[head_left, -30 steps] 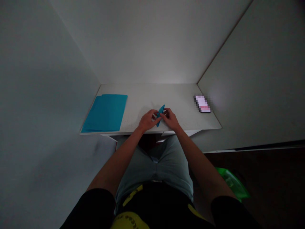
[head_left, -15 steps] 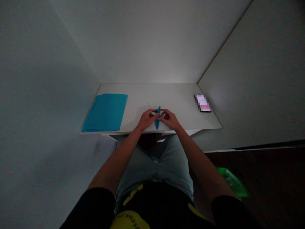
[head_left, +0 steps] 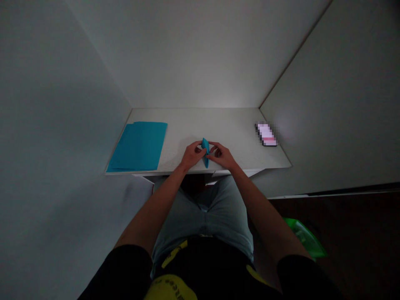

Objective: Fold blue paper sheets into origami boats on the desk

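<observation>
Both hands' grip closed around folded blue paper, its middle hidden by fingers.

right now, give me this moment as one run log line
left hand: on folded blue paper | right hand: on same paper | blue sheets: left on white desk | phone: right, screen lit

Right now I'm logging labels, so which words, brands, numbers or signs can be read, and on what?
Nothing reads clearly.
Black short-sleeved shirt: dark lettering on its yellow print, too blurred to quote.
Black-edged phone with lit screen: pixelated, unreadable.
</observation>
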### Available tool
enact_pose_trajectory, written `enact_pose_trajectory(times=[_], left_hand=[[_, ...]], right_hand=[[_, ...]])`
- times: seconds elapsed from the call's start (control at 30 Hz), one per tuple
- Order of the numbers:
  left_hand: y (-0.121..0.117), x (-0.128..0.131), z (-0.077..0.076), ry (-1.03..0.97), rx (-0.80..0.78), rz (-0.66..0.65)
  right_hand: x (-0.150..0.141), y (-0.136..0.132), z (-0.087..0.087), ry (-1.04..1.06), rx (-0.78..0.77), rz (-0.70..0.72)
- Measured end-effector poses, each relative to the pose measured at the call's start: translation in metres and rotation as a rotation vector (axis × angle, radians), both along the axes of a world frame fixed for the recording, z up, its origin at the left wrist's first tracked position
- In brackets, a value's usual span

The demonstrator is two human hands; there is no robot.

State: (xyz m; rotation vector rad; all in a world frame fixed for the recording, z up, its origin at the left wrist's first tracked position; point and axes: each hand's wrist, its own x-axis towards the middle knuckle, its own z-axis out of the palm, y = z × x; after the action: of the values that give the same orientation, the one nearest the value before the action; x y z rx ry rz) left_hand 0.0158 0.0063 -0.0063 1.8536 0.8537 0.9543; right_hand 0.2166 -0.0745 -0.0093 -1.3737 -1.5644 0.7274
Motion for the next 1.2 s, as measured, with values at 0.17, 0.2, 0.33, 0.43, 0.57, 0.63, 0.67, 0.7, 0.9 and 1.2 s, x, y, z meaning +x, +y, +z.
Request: enact_pose_trajectory(times=[0.17, 0.2, 0.33, 0.43, 0.57, 0.63, 0.67, 0.7, 0.9, 1.2], left_hand=[[0.0018, 0.0003, -0.0041, 0.003, -0.013, -0.003], [0.0021, 0.0004, -0.0047, 0.002, -0.02, -0.004], [0.0028, 0.0002, -0.0058, -0.012, -0.033, -0.02], [0.0028, -0.0002, -0.0057, 0.0, -0.014, -0.02], [0.0026, -0.0003, -0.0058, 0.017, -0.005, -0.011], [0.0024, -0.0001, -0.006, 0.016, -0.007, -0.006], [0.0023, 0.0, -0.0062, 0.013, -0.006, -0.002], [0.0022, 0.0001, -0.0063, 0.009, -0.004, 0.002], [0.003, -0.0001, -0.0074, -0.013, -0.01, -0.002], [0.004, -0.0009, -0.0074, -0.023, -0.024, 0.0]], right_hand=[[-0.0005, -0.0017, 0.0033, -0.016, -0.006, 0.01], [-0.0006, -0.002, 0.004, -0.018, -0.009, 0.012], [-0.0002, -0.003, 0.0048, -0.032, -0.022, 0.03], [0.0004, -0.003, 0.0033, -0.048, -0.025, 0.036], [0.0007, -0.0029, 0.0023, -0.054, -0.006, 0.036], [0.0003, -0.003, 0.0034, -0.048, -0.002, 0.043], [0.0, -0.0031, 0.0042, -0.047, -0.003, 0.046], [-0.0003, -0.0033, 0.0052, -0.047, -0.004, 0.05], [-0.0012, -0.0039, 0.0076, -0.044, 0.0, 0.052], [-0.0011, -0.0045, 0.0087, -0.032, -0.016, 0.06]])
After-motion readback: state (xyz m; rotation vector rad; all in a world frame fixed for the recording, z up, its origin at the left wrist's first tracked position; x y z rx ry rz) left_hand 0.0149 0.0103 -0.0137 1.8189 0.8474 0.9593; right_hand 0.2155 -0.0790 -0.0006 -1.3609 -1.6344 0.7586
